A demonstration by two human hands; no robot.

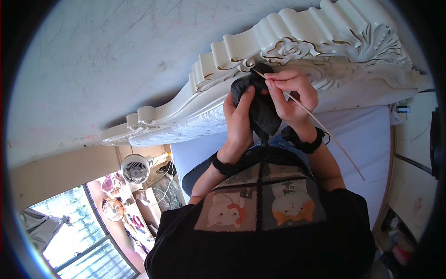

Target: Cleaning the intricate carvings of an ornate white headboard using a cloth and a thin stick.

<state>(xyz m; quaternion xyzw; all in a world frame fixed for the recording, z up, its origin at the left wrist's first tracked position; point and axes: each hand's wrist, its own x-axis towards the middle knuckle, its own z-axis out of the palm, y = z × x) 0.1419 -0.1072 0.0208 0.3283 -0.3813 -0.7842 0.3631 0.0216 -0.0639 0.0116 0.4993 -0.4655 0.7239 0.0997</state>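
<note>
A limp, lumpy black piece (265,113), apparently cloth, is held up in front of my lap; its exact kind cannot be told. My left hand (239,113) grips its left side, thumb pressed on the front. Between the thumb and fingers of my right hand (296,94) is a long thin wooden stick (325,128). The stick's upper tip touches or lies just over the top of the black piece, and its other end slants down past my right forearm. Black bands (224,164) circle both wrists. Part of the black piece is hidden behind my fingers.
A carved white headboard (244,48) with gold trim stands just beyond my hands, against a scribbled wall (104,69). A pale bed sheet (362,139) spreads around me. At the left are a white fan (136,169), cables and a bright window (76,223).
</note>
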